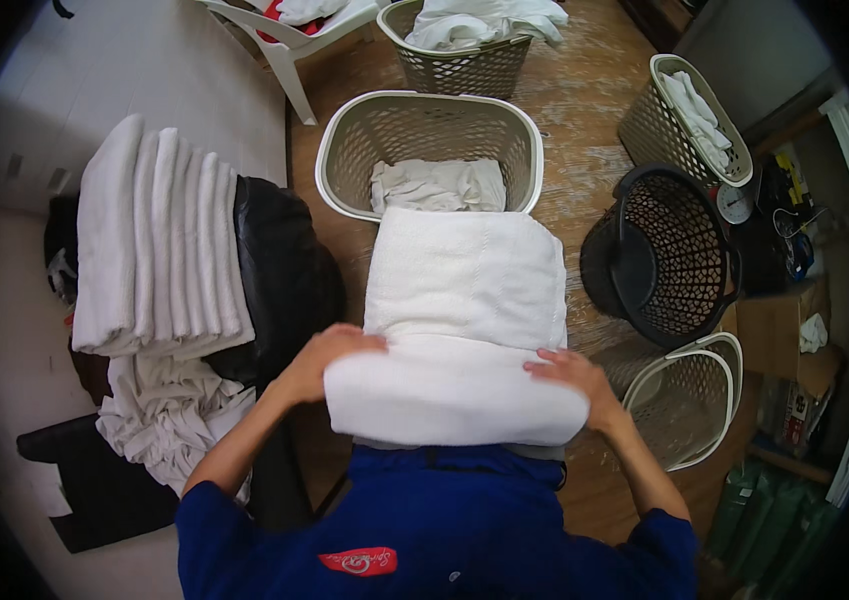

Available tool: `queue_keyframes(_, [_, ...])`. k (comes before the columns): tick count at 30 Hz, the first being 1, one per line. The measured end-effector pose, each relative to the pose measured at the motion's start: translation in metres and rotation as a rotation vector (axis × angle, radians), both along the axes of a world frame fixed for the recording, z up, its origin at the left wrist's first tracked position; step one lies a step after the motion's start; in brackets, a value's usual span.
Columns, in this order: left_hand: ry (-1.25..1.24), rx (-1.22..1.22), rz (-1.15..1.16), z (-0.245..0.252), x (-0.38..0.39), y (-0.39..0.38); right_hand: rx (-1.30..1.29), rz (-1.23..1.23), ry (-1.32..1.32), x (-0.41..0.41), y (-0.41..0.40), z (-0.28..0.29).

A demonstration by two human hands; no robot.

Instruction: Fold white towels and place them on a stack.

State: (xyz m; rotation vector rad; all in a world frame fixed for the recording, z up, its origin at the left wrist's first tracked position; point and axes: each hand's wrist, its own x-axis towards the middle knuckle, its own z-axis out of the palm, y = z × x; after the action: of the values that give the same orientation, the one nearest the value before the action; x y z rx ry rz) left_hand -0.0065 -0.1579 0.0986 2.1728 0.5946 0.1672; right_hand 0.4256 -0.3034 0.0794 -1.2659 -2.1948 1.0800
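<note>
A white terry towel (465, 281) lies before me, its near part doubled into a thick fold (458, 394) close to my waist. My left hand (334, 360) holds the left end of this fold, with slightly blurred fingers along its far edge. At the right end, my right hand (574, 382) has its fingers over the top of the fold, and the towel hides part of the palm. Past the towel's far edge, a beige plastic laundry basket (432, 124) contains crumpled white cloth (439, 185).
On my left, several folded white towels (161, 247) stand stacked against a black padded surface (282, 262), above a heap of rumpled white cloth (169, 412). A black basket (664, 255) and nested beige baskets (683, 405) stand right. Another filled basket (462, 67) and a white plastic chair (293, 56) are farther off.
</note>
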Motion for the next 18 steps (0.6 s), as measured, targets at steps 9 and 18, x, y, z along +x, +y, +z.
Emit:
queue_keyframes(9, [-0.392,-0.266,0.991,-0.036,0.083,0.016,-0.441,-1.042,0.906,-0.026,0.07,-0.03])
queue_keyframes(18, [-0.248,-0.169,1.158,-0.014,0.085,0.004,-0.146,-1.057,0.626,-0.033,0.071,-0.026])
